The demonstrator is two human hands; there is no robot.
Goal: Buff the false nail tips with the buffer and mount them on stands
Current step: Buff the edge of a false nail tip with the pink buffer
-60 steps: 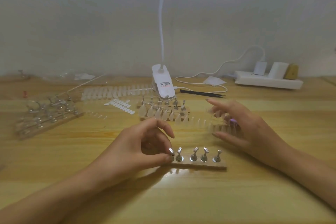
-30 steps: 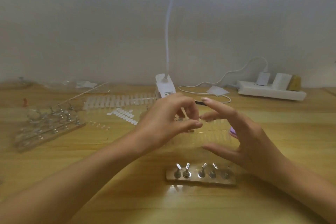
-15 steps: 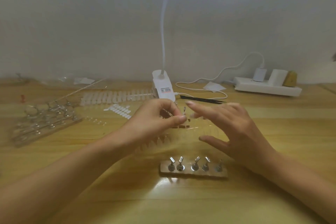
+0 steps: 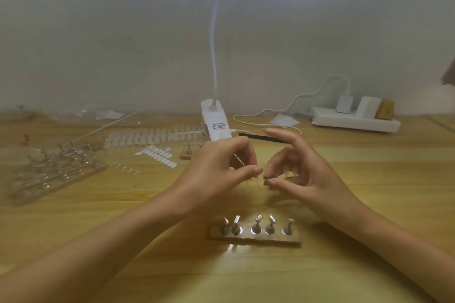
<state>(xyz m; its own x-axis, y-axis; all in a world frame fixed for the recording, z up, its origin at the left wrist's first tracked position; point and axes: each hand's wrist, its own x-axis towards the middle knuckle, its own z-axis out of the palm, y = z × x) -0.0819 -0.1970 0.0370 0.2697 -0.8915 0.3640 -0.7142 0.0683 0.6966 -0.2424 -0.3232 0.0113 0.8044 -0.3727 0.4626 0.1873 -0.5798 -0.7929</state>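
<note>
My left hand and my right hand meet above the middle of the table, fingertips almost touching. The left thumb and forefinger pinch the end of a clear strip of false nail tips, which is faint and mostly hidden. The right thumb and a finger pinch a small tip at that strip's end. In front of the hands lies a wooden stand base with several bare metal stands. No buffer shows.
A white clip lamp stands behind the hands, with black tweezers beside it. A rack of white tips, loose white tabs and a clear tray of stands lie left. A power strip sits back right.
My left hand left the front stand base and lifted the clear strip. My right hand came in, and its fingers now pinch at the strip's end.
</note>
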